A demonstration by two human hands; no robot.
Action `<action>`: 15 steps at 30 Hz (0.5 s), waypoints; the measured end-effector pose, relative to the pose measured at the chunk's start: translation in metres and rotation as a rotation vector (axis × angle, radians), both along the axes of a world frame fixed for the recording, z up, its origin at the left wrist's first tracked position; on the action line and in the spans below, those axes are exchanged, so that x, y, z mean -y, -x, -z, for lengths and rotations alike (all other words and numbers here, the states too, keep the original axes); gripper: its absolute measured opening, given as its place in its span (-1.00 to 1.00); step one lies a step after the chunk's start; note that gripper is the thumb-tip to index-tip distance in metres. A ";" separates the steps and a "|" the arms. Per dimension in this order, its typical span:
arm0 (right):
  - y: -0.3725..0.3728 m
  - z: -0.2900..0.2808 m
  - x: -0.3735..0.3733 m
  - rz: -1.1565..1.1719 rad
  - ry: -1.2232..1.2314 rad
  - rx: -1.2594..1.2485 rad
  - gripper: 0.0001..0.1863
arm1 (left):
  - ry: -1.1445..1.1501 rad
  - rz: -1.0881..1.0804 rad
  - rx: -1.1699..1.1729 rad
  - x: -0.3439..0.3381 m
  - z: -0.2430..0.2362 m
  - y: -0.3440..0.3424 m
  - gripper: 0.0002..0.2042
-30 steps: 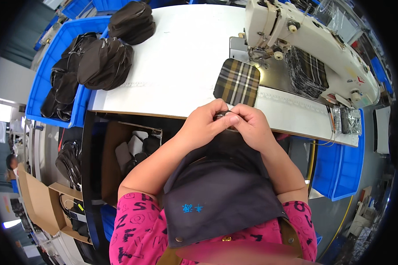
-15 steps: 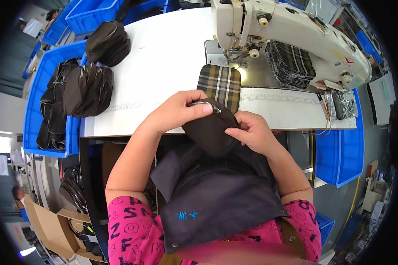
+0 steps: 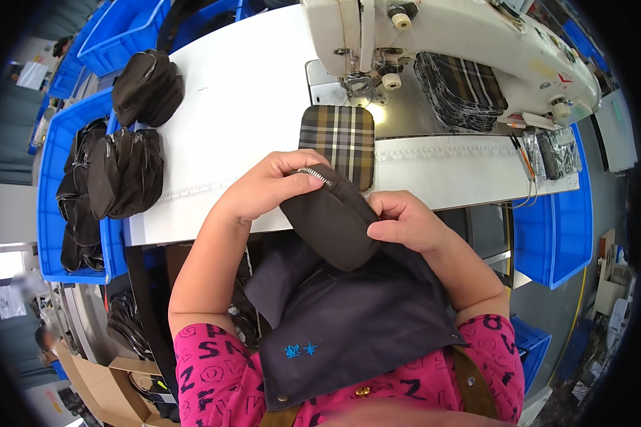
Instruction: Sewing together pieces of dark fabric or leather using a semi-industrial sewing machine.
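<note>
Left grip (image 3: pixel 281 183) and right grip (image 3: pixel 410 220) held your pouch (image 3: pixel 340 226) by the bench's (image 3: pixel 228 92) front edge, likely inspecting; turning next needed both.

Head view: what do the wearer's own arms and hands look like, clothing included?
The left hand and right hand are ungloved, and the forearms are uncovered. Short, bright pink sleeves end near the elbows, patterned with dark letters, some solid and some only outlined.

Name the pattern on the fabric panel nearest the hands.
The fabric panel is plaid, seen best in the head view.
</note>
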State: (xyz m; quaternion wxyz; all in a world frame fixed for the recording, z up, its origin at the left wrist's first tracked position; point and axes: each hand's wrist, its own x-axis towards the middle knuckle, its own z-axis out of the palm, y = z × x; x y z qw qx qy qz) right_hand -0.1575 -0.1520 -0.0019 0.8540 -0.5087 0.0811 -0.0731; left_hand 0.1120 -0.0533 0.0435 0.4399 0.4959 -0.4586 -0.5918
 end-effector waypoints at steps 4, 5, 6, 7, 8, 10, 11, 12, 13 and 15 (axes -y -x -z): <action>-0.001 0.003 -0.006 -0.005 -0.095 0.061 -0.83 | -0.114 0.060 -0.047 -0.008 -0.002 0.007 -0.74; -0.001 0.004 -0.008 0.000 -0.116 0.065 -0.82 | -0.109 0.099 -0.039 -0.012 0.000 0.007 -0.75; -0.001 0.004 -0.011 0.002 -0.121 0.064 -0.82 | -0.105 0.137 -0.032 -0.017 0.001 0.008 -0.76; -0.001 0.003 -0.013 0.053 -0.150 0.055 -0.81 | -0.161 0.120 -0.094 -0.018 -0.001 0.010 -0.76; -0.001 0.004 -0.014 0.103 -0.179 0.045 -0.79 | -0.167 0.129 -0.098 -0.021 -0.002 0.014 -0.76; 0.001 0.007 -0.015 0.112 -0.176 0.065 -0.75 | -0.169 -0.024 -0.042 -0.027 -0.004 0.026 -0.77; 0.003 0.009 -0.016 0.083 -0.226 0.054 -0.75 | -0.170 -0.012 -0.037 -0.031 -0.003 0.028 -0.77; 0.006 0.010 -0.016 0.053 -0.275 0.043 -0.75 | -0.091 0.052 -0.049 -0.036 0.003 0.028 -0.78; 0.004 0.011 -0.017 0.060 -0.280 0.043 -0.75 | -0.015 0.111 -0.066 -0.040 0.009 0.024 -0.79; 0.000 0.013 -0.020 0.013 -0.197 0.078 -0.74 | 0.051 0.204 -0.208 -0.044 0.020 0.029 -0.78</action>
